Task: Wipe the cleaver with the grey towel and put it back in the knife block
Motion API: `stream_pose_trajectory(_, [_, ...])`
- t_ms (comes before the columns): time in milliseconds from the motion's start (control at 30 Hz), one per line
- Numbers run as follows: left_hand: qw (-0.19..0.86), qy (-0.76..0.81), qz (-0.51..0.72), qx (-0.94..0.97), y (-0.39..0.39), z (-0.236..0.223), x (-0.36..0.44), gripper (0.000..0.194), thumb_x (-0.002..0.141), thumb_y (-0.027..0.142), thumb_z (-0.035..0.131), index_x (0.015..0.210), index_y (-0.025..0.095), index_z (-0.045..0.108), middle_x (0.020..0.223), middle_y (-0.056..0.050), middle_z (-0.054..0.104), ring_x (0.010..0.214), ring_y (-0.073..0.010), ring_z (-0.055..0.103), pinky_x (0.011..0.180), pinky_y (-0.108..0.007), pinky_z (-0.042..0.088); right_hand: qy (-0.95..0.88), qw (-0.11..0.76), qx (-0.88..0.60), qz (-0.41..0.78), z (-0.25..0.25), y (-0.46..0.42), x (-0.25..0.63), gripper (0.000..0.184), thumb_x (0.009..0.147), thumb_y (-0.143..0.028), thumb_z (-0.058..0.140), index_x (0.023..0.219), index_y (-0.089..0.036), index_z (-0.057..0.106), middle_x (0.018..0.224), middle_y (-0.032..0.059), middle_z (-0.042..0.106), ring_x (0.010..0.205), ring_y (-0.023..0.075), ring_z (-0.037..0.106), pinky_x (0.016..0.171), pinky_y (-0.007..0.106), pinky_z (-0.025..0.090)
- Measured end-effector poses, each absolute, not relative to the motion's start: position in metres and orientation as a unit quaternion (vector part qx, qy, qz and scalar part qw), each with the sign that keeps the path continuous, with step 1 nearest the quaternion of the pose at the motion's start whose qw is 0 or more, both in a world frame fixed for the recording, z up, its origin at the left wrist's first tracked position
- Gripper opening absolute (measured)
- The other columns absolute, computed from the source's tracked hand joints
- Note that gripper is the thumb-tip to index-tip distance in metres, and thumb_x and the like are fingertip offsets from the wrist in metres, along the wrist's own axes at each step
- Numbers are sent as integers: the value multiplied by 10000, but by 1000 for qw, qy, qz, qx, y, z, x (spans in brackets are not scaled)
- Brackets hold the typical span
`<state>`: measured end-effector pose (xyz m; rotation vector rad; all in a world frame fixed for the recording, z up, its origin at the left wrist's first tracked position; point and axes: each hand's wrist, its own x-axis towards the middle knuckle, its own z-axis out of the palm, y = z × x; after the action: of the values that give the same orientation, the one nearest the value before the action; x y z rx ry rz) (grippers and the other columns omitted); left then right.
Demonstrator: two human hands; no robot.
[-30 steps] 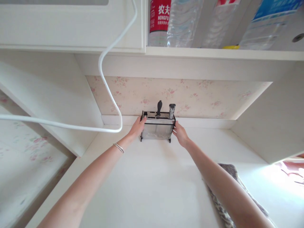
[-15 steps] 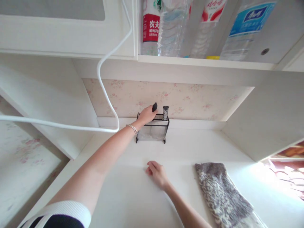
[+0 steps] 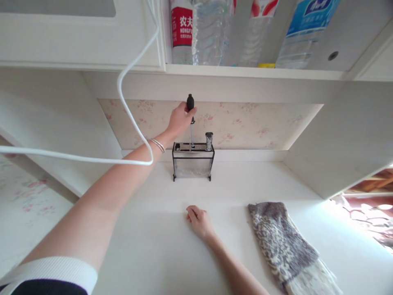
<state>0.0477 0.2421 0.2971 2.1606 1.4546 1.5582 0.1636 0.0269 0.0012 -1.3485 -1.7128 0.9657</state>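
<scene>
My left hand (image 3: pixel 181 116), with thin bangles at the wrist, is closed round a thin-shafted tool with a black bulb-shaped handle (image 3: pixel 190 101). Its narrow shaft runs down into an opening in the top of a black-framed holder (image 3: pixel 193 167) with clear sides, standing near the back wall. A grey-and-black patterned handle (image 3: pixel 209 141) sticks up from the holder's right end. In front of the holder, my right hand (image 3: pixel 199 221) rests on the white surface, fingers curled and nothing visible in them.
A grey, shaggy cloth (image 3: pixel 284 241) lies on the right of the white desk (image 3: pixel 153 246). A white cable (image 3: pixel 129 102) hangs across the left side. Overhead, a shelf (image 3: pixel 245 73) bears plastic bottles (image 3: pixel 208 37). Side panels (image 3: pixel 322 135) flank the desk.
My left hand has risen with the black-handled tool, so its thin shaft now shows above the holder. My right hand stays on the surface. The view has shifted slightly.
</scene>
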Motion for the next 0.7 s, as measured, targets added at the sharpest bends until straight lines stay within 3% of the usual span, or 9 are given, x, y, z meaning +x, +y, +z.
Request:
stream_pose_trajectory(133, [26, 439, 550, 710, 237, 318, 42, 255, 878, 403, 551, 948, 159, 577, 908, -61, 667, 822, -156, 637, 722, -257, 495, -678, 365, -523, 365, 1, 26, 165, 325, 965, -368, 403, 845, -211, 661, 718, 3, 674, 685, 146, 616, 676, 242, 412])
stream_pose_trajectory(400, [48, 390, 568, 723, 204, 335, 13, 297, 878, 440, 561, 1016, 177, 555, 938, -48, 683, 585, -100, 626, 520, -227, 466, -682, 367, -516, 365, 1, 24, 165, 322, 955, -362, 399, 847, -211, 663, 734, 16, 676, 702, 157, 620, 689, 256, 426])
stream_pose_trajectory(567, [3, 382, 534, 755, 167, 312, -18, 360, 888, 452, 561, 1082, 150, 553, 945, -54, 691, 689, -104, 655, 638, -237, 504, -663, 380, -517, 385, 8, 25, 164, 300, 930, -354, 418, 862, -202, 667, 732, 24, 683, 691, 158, 632, 685, 266, 460])
stream_pose_trajectory(700, [-110, 374, 514, 764, 132, 267, -49, 250, 863, 358, 618, 1031, 177, 584, 1004, -71, 686, 922, -182, 670, 814, -312, 531, -627, 406, -528, 404, 32, 41, 175, 266, 895, -382, 456, 946, -203, 645, 765, 20, 683, 559, 131, 616, 562, 248, 483])
